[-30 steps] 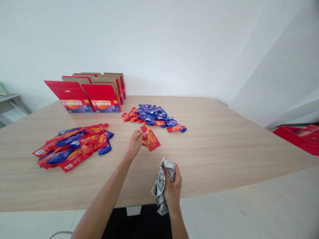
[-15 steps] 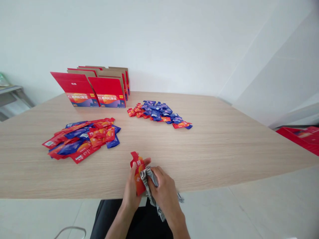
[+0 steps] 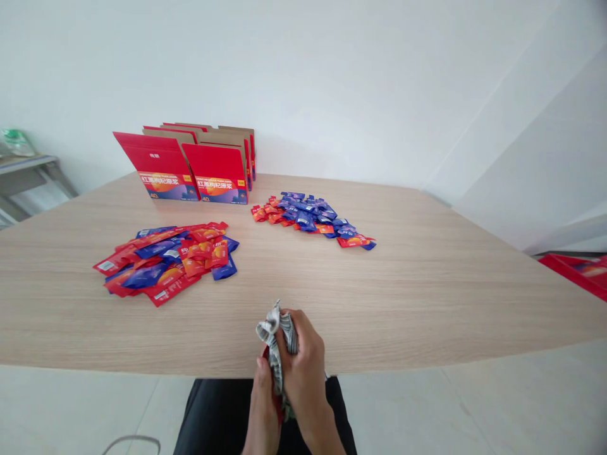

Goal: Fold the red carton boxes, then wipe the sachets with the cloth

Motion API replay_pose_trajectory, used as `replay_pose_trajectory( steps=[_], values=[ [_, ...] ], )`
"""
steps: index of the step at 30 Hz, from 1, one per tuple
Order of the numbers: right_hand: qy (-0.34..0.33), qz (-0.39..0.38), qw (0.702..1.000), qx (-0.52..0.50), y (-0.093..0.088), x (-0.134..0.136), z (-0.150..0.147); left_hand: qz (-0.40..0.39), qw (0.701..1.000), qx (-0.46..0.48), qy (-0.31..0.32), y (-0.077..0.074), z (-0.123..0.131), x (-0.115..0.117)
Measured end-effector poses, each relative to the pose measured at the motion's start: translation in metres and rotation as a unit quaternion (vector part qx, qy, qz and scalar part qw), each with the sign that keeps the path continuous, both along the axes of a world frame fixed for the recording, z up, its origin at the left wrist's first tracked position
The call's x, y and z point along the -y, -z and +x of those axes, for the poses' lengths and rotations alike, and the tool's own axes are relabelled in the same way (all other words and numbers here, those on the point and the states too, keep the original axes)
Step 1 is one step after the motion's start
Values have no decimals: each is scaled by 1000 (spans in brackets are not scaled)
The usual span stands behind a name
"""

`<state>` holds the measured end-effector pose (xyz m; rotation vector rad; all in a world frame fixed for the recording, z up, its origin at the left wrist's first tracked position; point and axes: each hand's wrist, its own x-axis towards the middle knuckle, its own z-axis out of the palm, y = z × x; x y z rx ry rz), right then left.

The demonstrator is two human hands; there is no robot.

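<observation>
My left hand [image 3: 264, 404] is closed on a red packet [image 3: 278, 409], which is mostly hidden behind the cloth and my fingers at the table's front edge. Bunched in my right hand [image 3: 305, 363] is a grey striped cloth [image 3: 274, 335], pressed against the packet. Left of my hands lies a pile of long red and blue packets [image 3: 161, 259]. Farther back, near the middle of the table, smaller blue and red packets [image 3: 306, 215] form another pile.
Several red boxes [image 3: 215, 170] with raised flaps stand at the back left of the wooden table [image 3: 403, 284]. A red container [image 3: 573, 272] shows at the far right. At the far left is a side table [image 3: 28, 162] with a green and white item.
Both hands have drawn together, and my left hand has moved lower with the packet. The cloth now covers most of the packet. The view has shifted slightly.
</observation>
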<state>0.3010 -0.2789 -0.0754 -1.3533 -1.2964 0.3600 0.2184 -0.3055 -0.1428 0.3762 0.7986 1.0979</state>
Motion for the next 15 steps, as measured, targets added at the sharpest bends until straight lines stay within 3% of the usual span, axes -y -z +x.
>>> replay_pose_trajectory(
  steps=[6,8,11,15],
  values=[
    [-55,17,998,32,7,16,-27,106,990,-64,-72,-59,-20,-48],
    [-61,26,998,13,8,19,-31,125,988,-74,-61,-67,-27,-56],
    [-44,39,998,-16,3,16,-25,141,986,-80,-29,-55,-30,-41],
    [-4,33,998,-46,-12,9,-4,40,999,-17,2,-21,-20,5]
  ],
)
